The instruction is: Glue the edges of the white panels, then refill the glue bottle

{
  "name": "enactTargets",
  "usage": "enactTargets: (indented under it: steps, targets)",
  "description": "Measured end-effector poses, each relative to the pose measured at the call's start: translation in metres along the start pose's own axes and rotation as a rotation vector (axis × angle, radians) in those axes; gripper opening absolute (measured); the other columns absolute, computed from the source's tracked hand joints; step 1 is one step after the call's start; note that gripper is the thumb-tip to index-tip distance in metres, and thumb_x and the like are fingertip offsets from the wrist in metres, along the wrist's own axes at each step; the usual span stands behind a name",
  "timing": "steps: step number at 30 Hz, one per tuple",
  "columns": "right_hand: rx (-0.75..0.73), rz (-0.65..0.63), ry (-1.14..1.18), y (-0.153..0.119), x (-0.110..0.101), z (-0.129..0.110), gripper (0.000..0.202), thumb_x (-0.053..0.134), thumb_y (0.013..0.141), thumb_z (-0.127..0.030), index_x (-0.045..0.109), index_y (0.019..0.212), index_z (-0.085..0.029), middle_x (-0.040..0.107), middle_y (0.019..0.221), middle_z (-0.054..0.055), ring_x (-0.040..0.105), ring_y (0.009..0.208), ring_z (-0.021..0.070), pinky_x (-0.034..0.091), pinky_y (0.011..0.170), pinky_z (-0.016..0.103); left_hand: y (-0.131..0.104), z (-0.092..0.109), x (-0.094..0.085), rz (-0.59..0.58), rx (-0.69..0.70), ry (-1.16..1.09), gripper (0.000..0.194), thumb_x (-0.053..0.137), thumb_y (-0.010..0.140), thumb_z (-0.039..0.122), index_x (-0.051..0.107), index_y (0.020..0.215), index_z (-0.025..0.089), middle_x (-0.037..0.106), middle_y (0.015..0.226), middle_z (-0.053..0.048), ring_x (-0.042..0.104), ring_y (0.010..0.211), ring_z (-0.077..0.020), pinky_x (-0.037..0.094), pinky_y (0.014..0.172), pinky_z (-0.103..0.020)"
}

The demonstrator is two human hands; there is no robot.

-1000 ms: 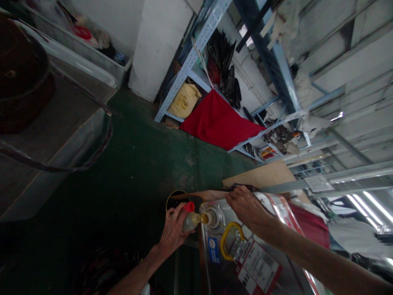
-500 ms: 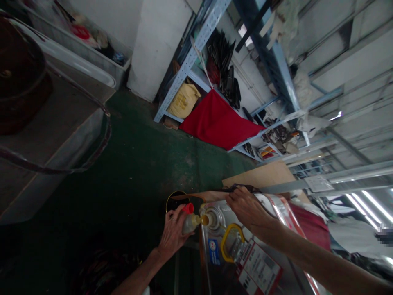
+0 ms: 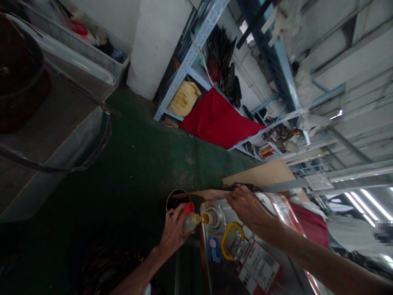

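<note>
My left hand is closed around a small translucent plastic bottle, with a red cap also between its fingers. The bottle's mouth meets the yellowish spout of a large metal can, which is tilted. Whether liquid is flowing I cannot tell. My right hand grips the can's upper edge, its fingertips curled over the rim. On the can's top are a yellow carrying handle, a blue sticker and a red-and-white label.
Below the left hand's far side stands a dark bucket with a yellow rim. A blue metal rack with a red cloth and a yellow sack stands beyond the green floor. At left, a cable hangs over a box-like surface.
Almost nothing differs. Both hands keep their grip, and the bottle stays at the can's spout; the view has shifted very slightly.
</note>
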State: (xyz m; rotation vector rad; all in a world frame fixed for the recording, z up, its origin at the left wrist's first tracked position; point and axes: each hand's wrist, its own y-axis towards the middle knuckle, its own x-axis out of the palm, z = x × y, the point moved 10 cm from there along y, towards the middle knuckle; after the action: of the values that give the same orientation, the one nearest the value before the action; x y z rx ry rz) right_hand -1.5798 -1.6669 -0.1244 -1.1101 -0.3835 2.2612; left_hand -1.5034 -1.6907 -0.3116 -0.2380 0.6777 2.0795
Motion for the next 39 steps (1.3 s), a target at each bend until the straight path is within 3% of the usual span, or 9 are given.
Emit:
enactTargets:
  steps: [14, 21, 39]
  targets:
    - [0.012, -0.043, 0.012, 0.0008, -0.003, -0.0016, 0.016, 0.053, 0.083, -0.005, 0.065, 0.089, -0.012, 0.068, 0.08, 0.008, 0.06, 0.08, 0.0228, 0.035, 0.077, 0.035, -0.0031, 0.0031, -0.0062, 0.032, 0.01, 0.04, 0.07, 0.079, 0.065, 0.03, 0.046, 0.125, 0.02, 0.048, 0.132, -0.013, 0.05, 0.106, -0.0277, 0.039, 0.09, -0.041]
    - [0.002, -0.08, 0.014, 0.0027, -0.0004, -0.0011, 0.016, 0.053, 0.082, -0.004, 0.065, 0.088, -0.011, 0.068, 0.081, 0.009, 0.061, 0.08, 0.0236, 0.035, 0.076, 0.035, -0.0013, 0.003, -0.0048, 0.03, 0.023, 0.054, 0.067, 0.075, 0.07, 0.037, 0.046, 0.127, 0.019, 0.05, 0.131, -0.014, 0.052, 0.108, -0.0289, 0.041, 0.088, -0.042]
    - [0.009, -0.071, 0.012, 0.0024, 0.0027, -0.0004, 0.015, 0.051, 0.084, -0.005, 0.065, 0.088, -0.012, 0.068, 0.08, 0.009, 0.06, 0.08, 0.022, 0.033, 0.075, 0.034, -0.0003, 0.0006, -0.0015, 0.02, 0.015, 0.001, 0.065, 0.075, 0.07, 0.03, 0.046, 0.127, 0.019, 0.049, 0.132, -0.014, 0.051, 0.108, -0.0283, 0.038, 0.091, -0.043]
